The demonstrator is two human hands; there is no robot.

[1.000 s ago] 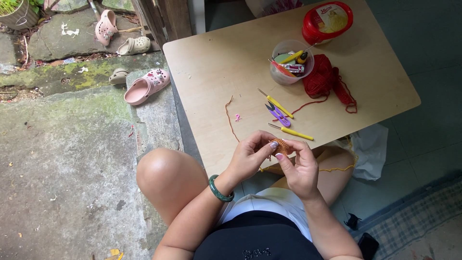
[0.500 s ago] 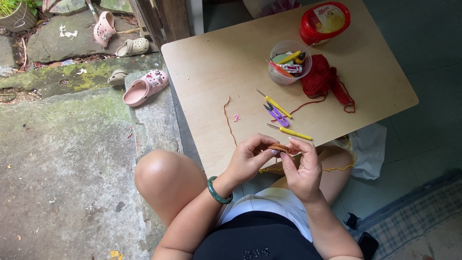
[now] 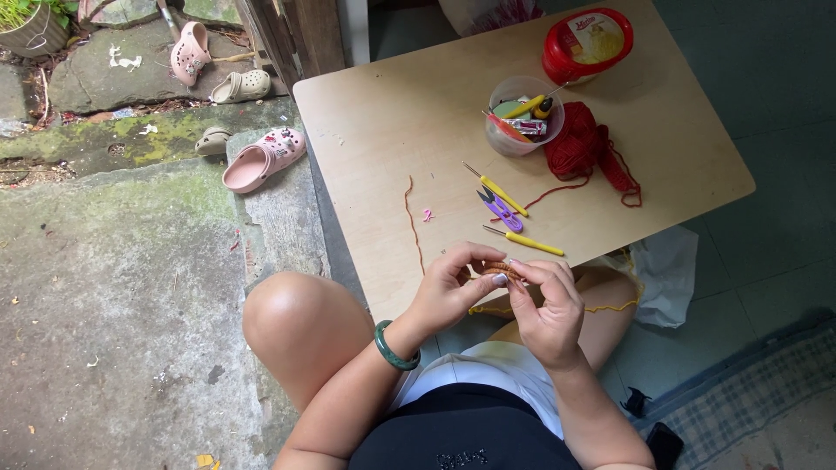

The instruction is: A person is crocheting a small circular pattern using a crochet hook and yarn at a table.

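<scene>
Both hands, left hand (image 3: 453, 292) and right hand (image 3: 547, 306), pinch a small brown crocheted piece (image 3: 502, 269) at the table's (image 3: 383, 130) near edge; bare tabletop lies far-left.

Fingers of both hands, left hand (image 3: 453, 292) and right hand (image 3: 547, 306), cover most of a small brown crocheted piece (image 3: 500, 269), its shape unclear. A clear cup (image 3: 522, 117) on the surface (image 3: 392, 130) holds tools too small to tell apart. The picture's top edge cuts off a plant pot (image 3: 35, 30).
</scene>
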